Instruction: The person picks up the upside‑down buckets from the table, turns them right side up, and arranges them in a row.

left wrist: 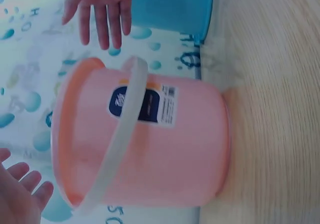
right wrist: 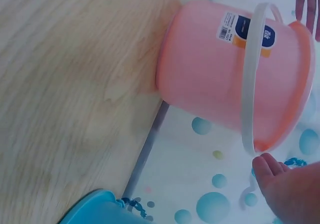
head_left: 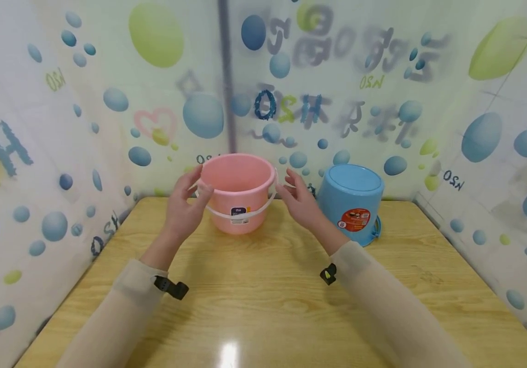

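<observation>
A pink bucket (head_left: 224,202) stands upright toward the back of the table, its white handle (left wrist: 122,124) hanging across the front over a dark label (right wrist: 252,31). My left hand (head_left: 186,205) is at the left side of the rim, fingers spread and not curled round it. In the left wrist view, a gap shows between that hand (left wrist: 20,199) and the bucket. At the opposite side, my right hand (head_left: 301,202) is held with loosely extended fingers beside the rim and handle joint. Its fingertips (right wrist: 264,165) are very close to the handle; contact is unclear. Neither hand grips anything.
Right of the pink bucket, a blue bucket (head_left: 334,199) stands upside down with a red label and its blue handle (head_left: 377,228) low on the right. Patterned curtains (head_left: 162,97) enclose the wooden table (head_left: 254,286) at the back and both sides.
</observation>
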Demonstrator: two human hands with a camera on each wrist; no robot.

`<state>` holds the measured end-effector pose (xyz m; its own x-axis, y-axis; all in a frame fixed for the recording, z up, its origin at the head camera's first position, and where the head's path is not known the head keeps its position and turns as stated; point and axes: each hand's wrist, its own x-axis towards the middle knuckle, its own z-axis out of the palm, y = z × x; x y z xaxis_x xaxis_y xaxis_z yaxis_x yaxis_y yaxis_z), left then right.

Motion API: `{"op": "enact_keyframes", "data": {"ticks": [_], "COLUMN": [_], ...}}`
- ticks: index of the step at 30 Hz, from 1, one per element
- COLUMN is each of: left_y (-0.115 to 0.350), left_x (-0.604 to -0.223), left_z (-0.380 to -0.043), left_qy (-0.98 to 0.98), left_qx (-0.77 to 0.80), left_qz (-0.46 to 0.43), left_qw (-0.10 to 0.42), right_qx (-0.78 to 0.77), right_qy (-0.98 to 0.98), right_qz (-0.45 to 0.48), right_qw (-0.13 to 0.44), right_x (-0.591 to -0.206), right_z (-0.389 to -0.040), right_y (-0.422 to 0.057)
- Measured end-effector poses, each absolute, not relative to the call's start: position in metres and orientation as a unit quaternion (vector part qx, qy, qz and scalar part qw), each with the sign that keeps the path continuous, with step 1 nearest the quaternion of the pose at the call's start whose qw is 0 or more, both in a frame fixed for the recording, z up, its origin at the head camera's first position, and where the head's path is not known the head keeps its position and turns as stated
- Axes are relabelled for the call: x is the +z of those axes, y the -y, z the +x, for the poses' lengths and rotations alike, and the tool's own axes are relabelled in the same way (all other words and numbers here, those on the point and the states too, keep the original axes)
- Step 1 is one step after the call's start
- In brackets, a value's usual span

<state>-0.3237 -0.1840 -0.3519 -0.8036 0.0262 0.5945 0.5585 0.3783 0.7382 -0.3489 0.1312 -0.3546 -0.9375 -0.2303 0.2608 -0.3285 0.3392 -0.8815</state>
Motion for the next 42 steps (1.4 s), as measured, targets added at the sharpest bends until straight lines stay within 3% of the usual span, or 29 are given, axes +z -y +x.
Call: {"op": "enact_keyframes", "data": {"ticks": [4, 13, 27, 35, 42], "left_y": [0.173, 0.156, 0.12, 0.092, 0.073], "left_x": [-0.349, -0.35, -0.368, -0.381, -0.392], "left_z": [-0.313, -0.299, -0.281, -0.276, -0.275], "left_qy": [0.786, 0.777, 0.775, 0.785, 0.792], "left_qx": [-0.535, -0.53, -0.488, -0.472, -0.446], "left_qz": [-0.217, -0.256, -0.367, -0.395, -0.416], "left_qw": [0.219, 0.221, 0.164, 0.075, 0.04], "right_qx": [0.534, 0.515, 0.483, 0.459, 0.444], "right_qy": [0.82, 0.822, 0.837, 0.845, 0.859], "right_qz": [0.202, 0.239, 0.258, 0.274, 0.255], "right_qw": [0.033, 0.032, 0.002, 0.009, 0.007], "right_x": [-0.357, -0.364, -0.386, -0.4, -0.406], "right_z": [-0.332, -0.309, -0.274, -0.254, -0.243], "right_y": [-0.14, -0.157, -0.188, -0.209, -0.226]}}
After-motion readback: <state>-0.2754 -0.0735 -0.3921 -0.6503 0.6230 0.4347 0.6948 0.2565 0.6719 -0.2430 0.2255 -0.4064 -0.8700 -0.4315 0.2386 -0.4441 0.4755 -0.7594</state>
